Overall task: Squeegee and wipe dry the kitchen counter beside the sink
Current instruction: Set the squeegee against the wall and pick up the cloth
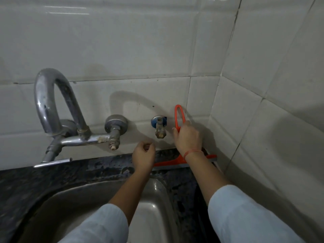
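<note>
You face a corner of white glazed wall tiles (140,50), and below them the dark speckled stone counter (98,165) runs as a narrow ledge behind and to the right of the round stainless steel sink basin (87,199). The curved chrome tap (47,102) stands out from the wall at the left, well clear of where you work.

The orange plastic squeegee with the loop handle (171,162) is in the back right corner. Its blade lies along the ledge close under the wall, with its right end near the side wall, and its handle rises nearly upright against the tiles. Your right hand (188,137) has its fingers wrapped round the lower part of that handle in a full grasp. Your left hand (143,155) hovers just left of the blade, fingers loosely curled, with nothing visible in them. The small brass valve with a blue collar (159,127) juts from the wall between your two hands.

I judge this to be the squeegee step, at the start of a stroke from the corner. The next move calls for steady downward pressure and a pull toward the basin so that any water runs into it. Tilt the handle away from the valve, or it may catch. No cloth for the wiping step is in view, so you will need to fetch one
</note>
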